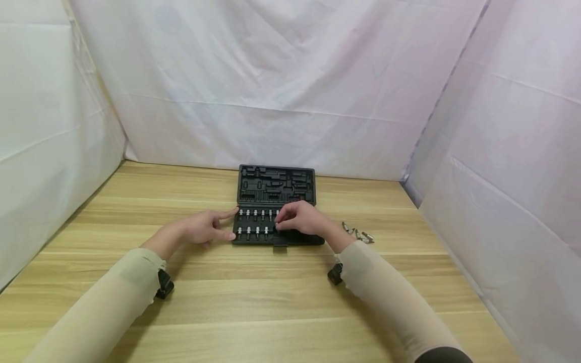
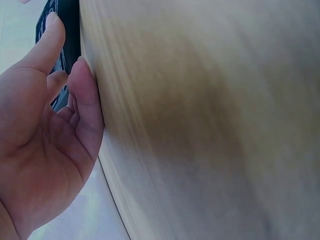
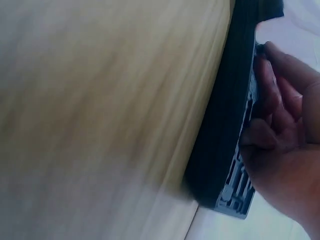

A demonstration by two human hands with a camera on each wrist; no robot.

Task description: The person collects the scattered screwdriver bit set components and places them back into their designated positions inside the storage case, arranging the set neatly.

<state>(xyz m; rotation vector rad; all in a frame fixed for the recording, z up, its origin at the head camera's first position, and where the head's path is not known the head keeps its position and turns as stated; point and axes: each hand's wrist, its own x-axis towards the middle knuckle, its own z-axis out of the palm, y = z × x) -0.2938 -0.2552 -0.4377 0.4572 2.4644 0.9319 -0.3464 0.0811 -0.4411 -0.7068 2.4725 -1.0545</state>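
A black molded case (image 1: 277, 166) lies open on the wooden table, its lid tilted back. Silver bit sockets (image 1: 248, 230) stand in two rows in its base. My left hand (image 1: 201, 228) is at the left side of the case, index finger and thumb extended against its edge. In the left wrist view, the thumb (image 2: 49, 42) reaches the case while the other fingers bend loosely. My right hand (image 1: 301, 219) is over the base, pinching a small bit socket (image 1: 276, 226) between thumb and fingertips. The right hand hides part of both rows.
Several loose bit sockets (image 1: 364, 237) lie on the table (image 1: 254, 302) to the right of the case. White cloth (image 1: 272, 75) hangs behind the table and along both sides. Each wrist wears a black device (image 1: 336, 274).
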